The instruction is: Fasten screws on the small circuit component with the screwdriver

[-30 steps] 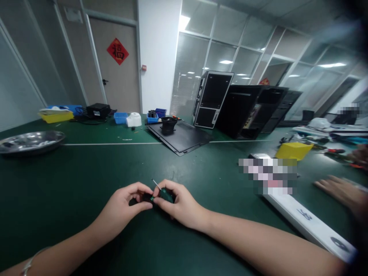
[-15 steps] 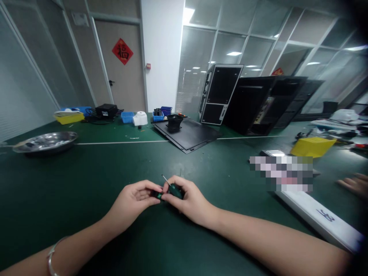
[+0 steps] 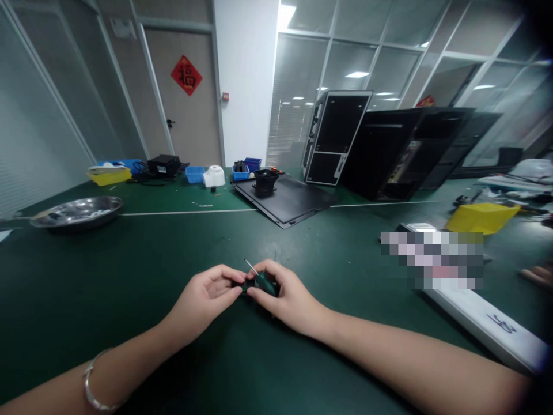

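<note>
My left hand [image 3: 216, 291] is closed, thumb and fingers pinching a small black part with a bit of green [image 3: 245, 285]. Most of that part is hidden by fingers, and its kind cannot be made out. My right hand [image 3: 283, 294] is wrapped round a screwdriver [image 3: 266, 283] with a dark green handle; its thin metal shaft points up and to the left, away from the part. The right thumb and fingertips also touch the small part's right side. Both hands meet low over the green table [image 3: 173, 253].
A metal tray [image 3: 80, 212] stands at the left. Farther back are a black panel [image 3: 298, 202] with a black holder [image 3: 264, 183] on it and computer cases [image 3: 343, 124]. On the right lie a long white box [image 3: 488, 320] and a yellow bin [image 3: 481, 218]. Another person's hand [image 3: 538, 274] shows at the right edge.
The small part has turned slightly between my fingers, and less of its green face shows. The whole view has shifted a little; both hands keep their hold.
</note>
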